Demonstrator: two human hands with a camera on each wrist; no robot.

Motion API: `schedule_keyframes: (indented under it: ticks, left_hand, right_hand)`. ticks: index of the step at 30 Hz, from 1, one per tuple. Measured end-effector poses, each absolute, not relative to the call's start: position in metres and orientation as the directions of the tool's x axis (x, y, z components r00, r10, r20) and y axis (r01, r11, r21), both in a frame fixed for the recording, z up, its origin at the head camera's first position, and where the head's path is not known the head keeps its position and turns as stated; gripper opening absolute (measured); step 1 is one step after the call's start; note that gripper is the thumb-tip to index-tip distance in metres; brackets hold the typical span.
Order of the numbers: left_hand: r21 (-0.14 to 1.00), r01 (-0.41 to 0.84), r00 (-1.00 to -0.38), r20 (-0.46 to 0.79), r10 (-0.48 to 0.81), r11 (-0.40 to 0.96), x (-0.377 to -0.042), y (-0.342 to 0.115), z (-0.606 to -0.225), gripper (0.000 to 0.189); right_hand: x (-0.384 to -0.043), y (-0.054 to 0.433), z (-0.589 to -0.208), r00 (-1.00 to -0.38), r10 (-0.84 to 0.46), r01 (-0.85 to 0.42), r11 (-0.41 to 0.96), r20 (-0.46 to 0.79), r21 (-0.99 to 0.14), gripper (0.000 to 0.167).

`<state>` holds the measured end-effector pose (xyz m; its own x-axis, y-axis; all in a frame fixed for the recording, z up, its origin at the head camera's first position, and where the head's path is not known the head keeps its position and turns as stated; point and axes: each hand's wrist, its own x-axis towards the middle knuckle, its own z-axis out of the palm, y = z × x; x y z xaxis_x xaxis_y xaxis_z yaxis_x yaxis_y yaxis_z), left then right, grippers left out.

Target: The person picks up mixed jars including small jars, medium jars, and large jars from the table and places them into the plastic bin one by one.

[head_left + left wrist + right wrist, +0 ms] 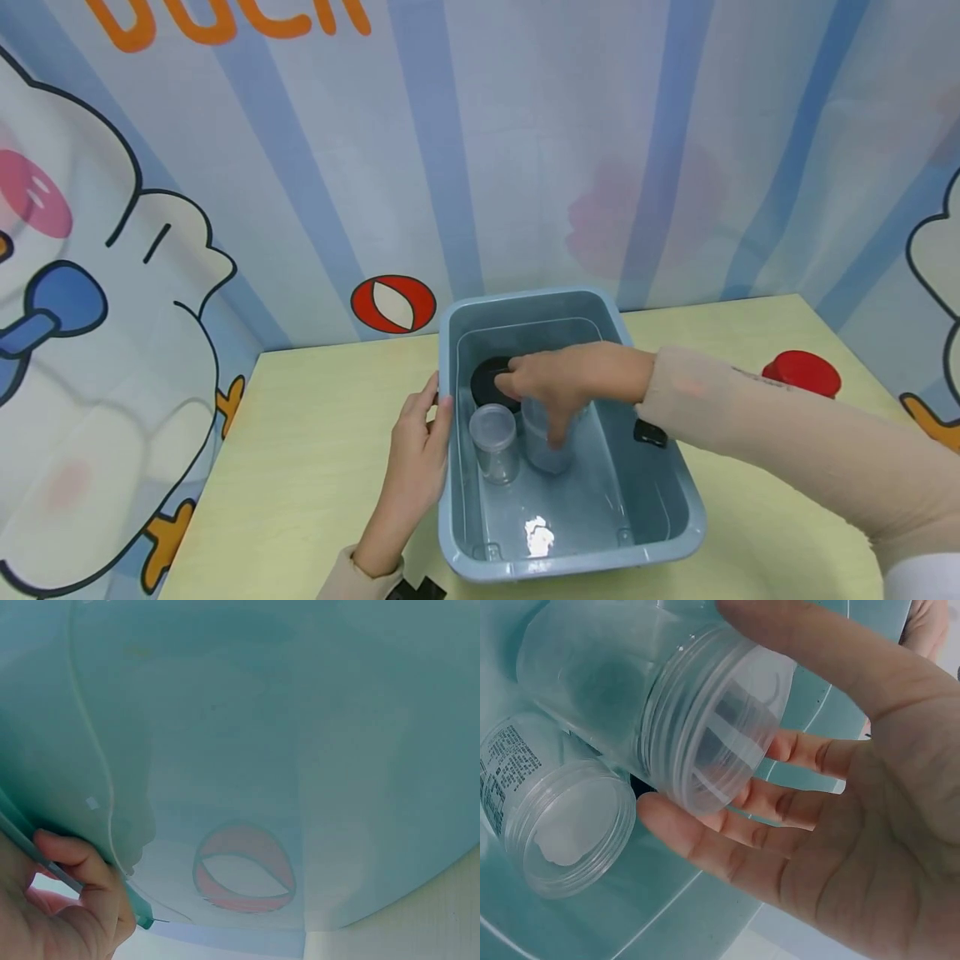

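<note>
In the head view, a blue plastic bin (570,565) stands on the table. My left hand (416,454) holds the bin's left rim; in the left wrist view, that hand's fingers (94,881) curl at the rim. Inside the bin, my right hand (566,379) reaches over a larger clear plastic jar (546,442). The right wrist view shows its thumb and fingers on opposite sides of this jar's clear lid (705,727). Beside it stands a smaller clear jar (495,446), whose printed label (510,769) shows in the right wrist view. A black round-topped thing (487,385) sits behind, partly covered by my right hand.
A red round thing (804,372) stands on the pale yellow table (322,467), right of the bin and partly behind my right sleeve. A black clip-like handle (650,433) shows at the bin's right rim. A cartoon-printed backdrop (517,167) rises behind the table.
</note>
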<state>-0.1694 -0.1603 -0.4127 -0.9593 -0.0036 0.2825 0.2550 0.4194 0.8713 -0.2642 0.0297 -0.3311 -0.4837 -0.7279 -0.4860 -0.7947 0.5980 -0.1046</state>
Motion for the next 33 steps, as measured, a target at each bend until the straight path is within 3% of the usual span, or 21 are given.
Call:
schedule_keyframes:
  ticks: [9,33]
  left_hand:
    - [0.875,0.249,-0.962,0.272,0.003,0.415,-0.17,-0.159,-0.411,0.046]
    - [0.872,0.245,-0.962,0.273,-0.004,0.423,-0.169,-0.16,-0.412,0.047]
  right_hand:
    - [-0.263,0.026,-0.337,-0.52,-0.686,-0.768,0.636,-0.509,-0.074,0.098]
    - [-0.259,0.019,-0.345,-0.56,-0.644,-0.753,0.659,-0.521,-0.006,0.098]
